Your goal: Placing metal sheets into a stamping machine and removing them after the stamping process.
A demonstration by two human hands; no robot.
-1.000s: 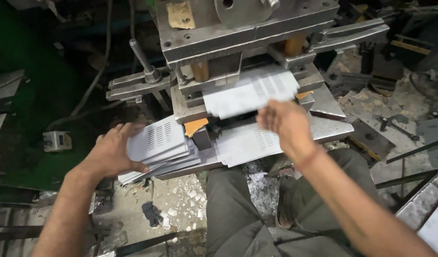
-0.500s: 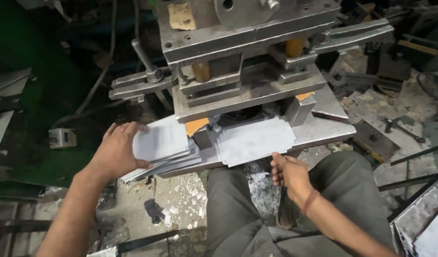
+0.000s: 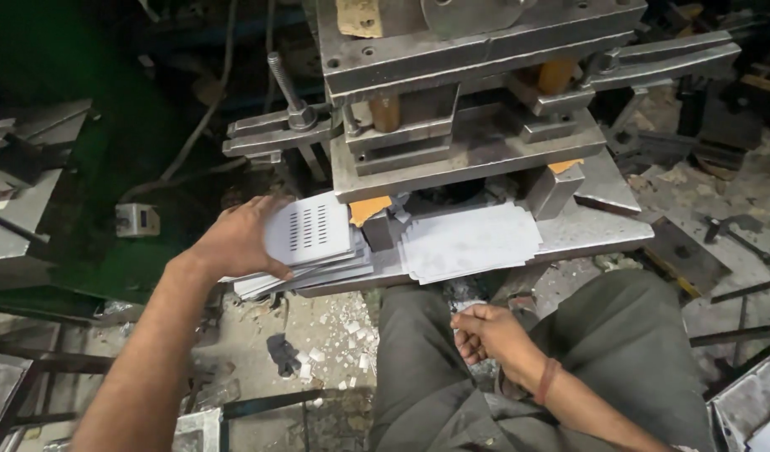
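My left hand (image 3: 234,240) rests on a stack of punched metal sheets (image 3: 311,236) at the left of the press bed, fingers spread over the slotted top sheet. A plain blank sheet (image 3: 473,242) lies on the bed (image 3: 603,234) under the closed press die (image 3: 460,142). My right hand (image 3: 490,335) hangs loosely curled above my lap, below the bed's front edge, with nothing in it.
The press head fills the top of the view, with a bolt and clamp arm (image 3: 284,109) at the left. Metal scraps and white offcuts (image 3: 335,343) litter the floor. A grey tray (image 3: 749,402) sits at the lower right, metal frames at the left.
My right hand has drawn back from the bed down to my lap. The press die has come down over the blank. The left hand has stayed on the stack.
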